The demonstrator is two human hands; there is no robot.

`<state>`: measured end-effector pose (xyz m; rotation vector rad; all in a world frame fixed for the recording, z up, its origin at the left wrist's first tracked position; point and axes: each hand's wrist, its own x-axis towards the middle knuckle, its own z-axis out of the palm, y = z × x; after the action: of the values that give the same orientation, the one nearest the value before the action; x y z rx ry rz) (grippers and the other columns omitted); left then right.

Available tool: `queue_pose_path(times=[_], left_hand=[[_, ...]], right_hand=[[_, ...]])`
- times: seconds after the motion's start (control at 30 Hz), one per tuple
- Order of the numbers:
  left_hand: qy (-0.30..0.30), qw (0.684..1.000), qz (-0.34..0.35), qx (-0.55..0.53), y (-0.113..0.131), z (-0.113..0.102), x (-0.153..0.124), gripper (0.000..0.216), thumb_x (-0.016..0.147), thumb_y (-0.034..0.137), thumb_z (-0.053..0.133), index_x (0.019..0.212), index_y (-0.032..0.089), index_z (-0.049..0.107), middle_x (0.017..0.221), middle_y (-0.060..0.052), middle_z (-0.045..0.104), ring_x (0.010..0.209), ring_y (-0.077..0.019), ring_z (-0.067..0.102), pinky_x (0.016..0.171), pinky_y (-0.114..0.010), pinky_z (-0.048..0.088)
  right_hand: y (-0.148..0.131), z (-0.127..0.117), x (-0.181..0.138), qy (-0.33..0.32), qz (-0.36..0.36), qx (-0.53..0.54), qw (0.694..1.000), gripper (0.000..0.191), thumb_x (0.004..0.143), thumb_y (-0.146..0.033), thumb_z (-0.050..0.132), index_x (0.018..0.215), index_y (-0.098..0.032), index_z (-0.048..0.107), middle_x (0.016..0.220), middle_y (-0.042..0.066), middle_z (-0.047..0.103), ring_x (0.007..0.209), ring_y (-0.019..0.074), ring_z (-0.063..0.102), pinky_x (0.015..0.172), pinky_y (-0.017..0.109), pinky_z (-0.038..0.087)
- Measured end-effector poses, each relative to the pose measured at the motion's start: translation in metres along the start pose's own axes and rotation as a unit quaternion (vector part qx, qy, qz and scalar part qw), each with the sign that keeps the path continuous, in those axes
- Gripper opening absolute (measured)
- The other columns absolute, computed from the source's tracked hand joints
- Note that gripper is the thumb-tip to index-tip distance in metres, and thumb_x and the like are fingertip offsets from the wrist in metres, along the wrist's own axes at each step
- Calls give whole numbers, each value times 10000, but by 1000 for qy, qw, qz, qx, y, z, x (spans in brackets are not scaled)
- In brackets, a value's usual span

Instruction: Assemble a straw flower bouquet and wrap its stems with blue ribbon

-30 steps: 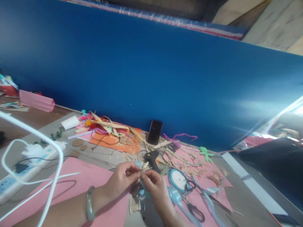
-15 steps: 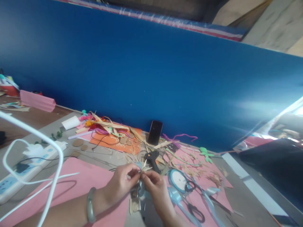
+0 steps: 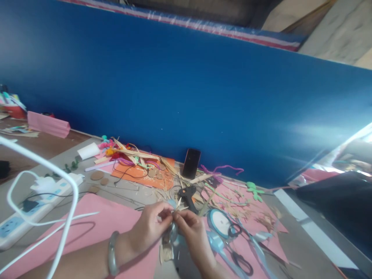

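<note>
In the lower middle of the frame, the left hand (image 3: 151,228) and the right hand (image 3: 192,232) meet fingertip to fingertip. Both are closed in a pinch on a small straw bundle (image 3: 178,203) held just above the desk (image 3: 293,248). Its pale slivers run roughly up the frame, with the free tips pointing towards the blue partition (image 3: 203,97). A bit of light-blue ribbon (image 3: 173,233) hangs below the pinch, too blurred to make out further. A green bangle (image 3: 112,254) sits on the left wrist.

The grey desk is littered with craft scraps. A pink paper sheet (image 3: 95,221) lies under the left forearm and an orange sheet (image 3: 139,176) further up. A black glue gun (image 3: 187,193) is just above the hands. To their right are a ribbon spool (image 3: 219,223) and scissors (image 3: 241,262). A phone (image 3: 191,163) leans on the partition. At the left edge lies a power strip (image 3: 29,211) with a looping white cable (image 3: 68,201).
</note>
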<state>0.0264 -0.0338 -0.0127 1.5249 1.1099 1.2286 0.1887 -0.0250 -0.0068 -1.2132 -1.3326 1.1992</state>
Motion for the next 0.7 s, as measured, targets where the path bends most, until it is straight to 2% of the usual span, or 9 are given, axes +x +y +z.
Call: queue_pose_path(times=[0.13, 0.2, 0.27, 0.37, 0.43, 0.53, 0.7], left_hand=[[3, 998, -24, -60, -4, 1, 3, 181, 801, 263, 694, 943, 156, 659, 829, -61, 713, 742, -168, 668, 685, -250, 526], [8, 993, -54, -108, -5, 1, 6, 206, 753, 270, 744, 882, 153, 633, 771, -40, 696, 694, -153, 660, 661, -246, 527], [-1, 981, -100, -166, -4, 2, 9, 247, 719, 303, 774, 809, 157, 596, 666, -8, 664, 585, -132, 636, 569, -226, 512], [-58, 949, -187, -246, 0, 3, 11, 304, 733, 401, 750, 735, 155, 571, 513, 23, 601, 409, -111, 565, 414, -201, 441], [-86, 932, -219, -276, 3, 3, 11, 328, 740, 434, 734, 704, 145, 583, 489, 17, 596, 362, -104, 537, 367, -195, 410], [-84, 928, -222, -288, 4, 3, 12, 320, 720, 416, 756, 689, 137, 602, 514, 12, 610, 361, -91, 527, 365, -192, 419], [-63, 951, -172, -248, -2, 2, 12, 301, 741, 405, 744, 702, 135, 618, 546, 8, 615, 405, -89, 539, 398, -188, 433]], right_hand=[[-6, 0, -1, -21, -15, 13, 1000, 347, 745, -486, 746, 697, -143, 711, 626, 21, 650, 583, 137, 544, 581, 237, 435], [-9, 1, -2, -24, -12, 19, 999, 335, 760, -474, 739, 694, -148, 701, 623, 16, 648, 587, 138, 552, 581, 231, 434], [-10, 1, -2, -29, -11, 27, 999, 326, 768, -469, 734, 697, -153, 698, 626, 16, 654, 588, 140, 560, 578, 227, 437], [-10, 1, -2, -41, -10, 43, 998, 316, 786, -469, 717, 705, -163, 697, 626, 17, 661, 587, 149, 576, 578, 232, 454], [-10, 0, -1, -45, -11, 43, 998, 311, 795, -464, 709, 707, -166, 700, 634, 24, 669, 601, 158, 590, 584, 237, 465], [-12, -2, 0, -39, -23, 29, 999, 281, 789, -438, 722, 723, -164, 717, 665, 32, 685, 636, 168, 605, 621, 246, 478], [-11, -2, 1, -19, -23, 21, 999, 285, 741, -439, 760, 684, -163, 726, 651, 25, 675, 631, 165, 593, 615, 245, 468]])
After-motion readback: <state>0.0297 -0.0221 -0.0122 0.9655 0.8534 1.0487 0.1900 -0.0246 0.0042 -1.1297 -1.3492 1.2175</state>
